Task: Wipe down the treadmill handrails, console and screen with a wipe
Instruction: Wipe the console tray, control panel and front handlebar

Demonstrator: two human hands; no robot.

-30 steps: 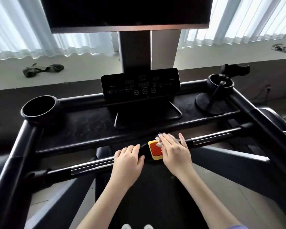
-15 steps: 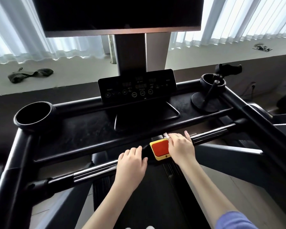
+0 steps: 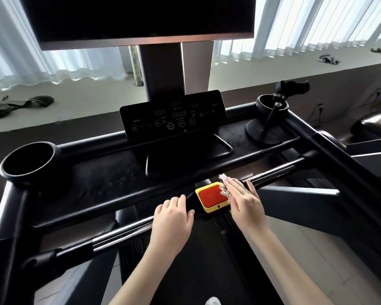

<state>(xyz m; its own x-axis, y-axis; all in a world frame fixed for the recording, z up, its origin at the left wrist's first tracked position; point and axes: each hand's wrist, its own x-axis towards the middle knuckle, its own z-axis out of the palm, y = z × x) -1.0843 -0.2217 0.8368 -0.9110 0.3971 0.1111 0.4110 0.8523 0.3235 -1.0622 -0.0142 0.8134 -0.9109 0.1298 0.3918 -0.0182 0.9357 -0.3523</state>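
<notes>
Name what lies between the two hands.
A red button in a yellow frame, seen in the head view. The left hand grips the handrail beside it; the right hand presses the wipe at its right edge.

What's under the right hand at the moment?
A crumpled white wipe pokes out from beneath the right hand, beside the red button. The rest of it, and the handrail below, are covered.

Location, as I see it from my remote feed: fitness room, probably a gym.

Evidence:
- treadmill (image 3: 13, 216) with dark screen (image 3: 141, 18), button console (image 3: 173, 116), chromed handrail (image 3: 123, 235), red stop button (image 3: 211, 195), cup holder (image 3: 29, 159)
- second machine (image 3: 372, 126) at right
- long window ledge (image 3: 86, 102) under vertical blinds (image 3: 295, 25), with straps (image 3: 20, 104) lying on it
</notes>
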